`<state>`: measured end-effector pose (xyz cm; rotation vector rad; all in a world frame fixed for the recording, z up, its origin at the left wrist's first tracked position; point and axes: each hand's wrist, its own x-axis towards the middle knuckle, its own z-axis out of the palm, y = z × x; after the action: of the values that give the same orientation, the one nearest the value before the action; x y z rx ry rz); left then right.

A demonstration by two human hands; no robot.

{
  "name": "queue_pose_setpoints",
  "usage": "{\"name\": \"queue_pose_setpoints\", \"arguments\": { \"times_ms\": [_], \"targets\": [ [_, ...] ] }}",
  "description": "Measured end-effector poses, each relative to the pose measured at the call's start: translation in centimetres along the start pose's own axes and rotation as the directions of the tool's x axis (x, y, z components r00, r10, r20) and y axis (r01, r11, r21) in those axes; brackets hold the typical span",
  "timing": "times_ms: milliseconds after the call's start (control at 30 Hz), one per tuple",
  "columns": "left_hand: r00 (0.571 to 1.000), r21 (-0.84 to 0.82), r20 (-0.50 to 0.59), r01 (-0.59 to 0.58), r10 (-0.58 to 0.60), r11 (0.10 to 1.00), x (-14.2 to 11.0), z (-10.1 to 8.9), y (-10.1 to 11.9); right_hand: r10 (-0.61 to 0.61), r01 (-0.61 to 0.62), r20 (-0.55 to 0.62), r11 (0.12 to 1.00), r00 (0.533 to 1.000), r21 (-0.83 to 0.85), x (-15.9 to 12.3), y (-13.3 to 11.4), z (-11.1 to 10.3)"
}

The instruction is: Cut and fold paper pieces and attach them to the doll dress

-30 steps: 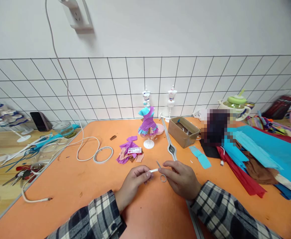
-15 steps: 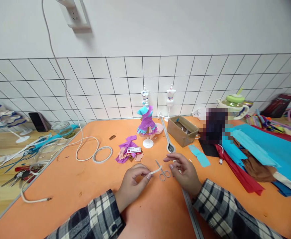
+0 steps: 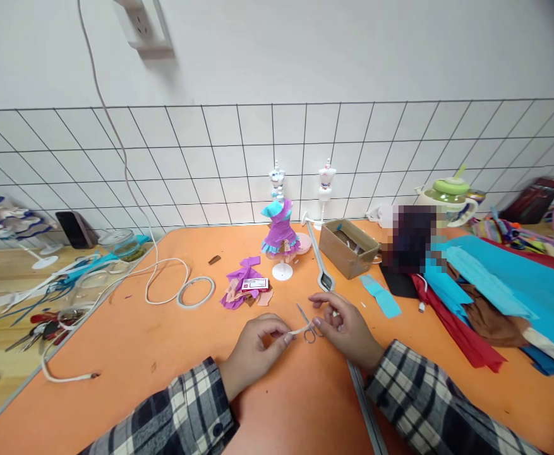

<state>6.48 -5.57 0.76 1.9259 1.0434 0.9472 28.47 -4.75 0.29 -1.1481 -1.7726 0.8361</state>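
My left hand (image 3: 260, 347) pinches one end of a short, narrow strip of white tape (image 3: 299, 330) between thumb and finger. At the strip's other end is my right hand (image 3: 347, 328), its thumb against the tip and its index finger raised. Beneath the strip, small metal scissors (image 3: 309, 335) lie on the orange table, partly covered by my right fingers. Beyond my hands stands a small dress form (image 3: 280, 237) in a purple and blue paper dress. A roll of white tape (image 3: 196, 293) lies flat at left.
Purple and peach scraps (image 3: 239, 287) lie under a small red-and-white box (image 3: 254, 284). A cardboard box (image 3: 347, 249), a blue paper piece (image 3: 381, 296) and coloured sheets (image 3: 489, 284) are at right. A long metal bar (image 3: 364, 404) runs under my right wrist. A white cable (image 3: 167, 302) loops at left.
My right hand has moved slightly left and closed its thumb onto the free end of the tape strip. My left hand has stayed nearly in place.
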Motion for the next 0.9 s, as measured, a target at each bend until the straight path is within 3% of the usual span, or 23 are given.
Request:
{"name": "queue_pose_setpoints", "arguments": {
  "times_ms": [100,200,333,500,633,700,800,900],
  "targets": [
    [0.999,0.052,-0.032,-0.011,0.013,0.999,0.1,0.1,0.0,-0.270,0.253,-0.034,0.934,0.962,-0.254,-0.4,-0.5,0.0],
    [0.997,0.081,-0.043,-0.059,0.062,0.995,0.1,0.2,0.1,-0.389,0.391,0.066,0.878,0.919,-0.277,-0.7,-0.8,0.2],
    [0.979,0.184,-0.093,-0.163,0.182,0.969,-0.1,0.0,0.0,-0.409,0.424,0.119,0.893,0.905,-0.151,-0.8,-1.2,0.4],
    [0.925,0.341,-0.107,-0.310,0.364,0.888,-0.3,-0.5,0.0,-0.457,0.463,0.121,0.885,0.881,-0.034,-1.1,-1.5,0.1],
    [0.844,0.402,-0.101,-0.450,0.527,0.797,-0.3,-0.7,0.4,-0.371,0.385,-0.111,0.907,0.922,0.171,-1.4,-1.5,-0.3],
    [0.811,0.431,-0.076,-0.499,0.581,0.752,-0.4,-0.8,0.5,-0.375,0.389,-0.133,0.915,0.917,0.106,-1.4,-1.5,-0.3],
    [0.784,0.476,-0.020,-0.538,0.620,0.696,-0.4,-0.9,0.6,-0.510,0.508,0.021,0.851,0.860,-0.130,-1.4,-1.7,0.3],
    [0.752,0.502,-0.004,-0.568,0.659,0.652,-0.5,-1.0,0.6,-0.561,0.549,0.050,0.784,0.826,-0.290,-1.4,-1.8,1.0]
  ]
}}
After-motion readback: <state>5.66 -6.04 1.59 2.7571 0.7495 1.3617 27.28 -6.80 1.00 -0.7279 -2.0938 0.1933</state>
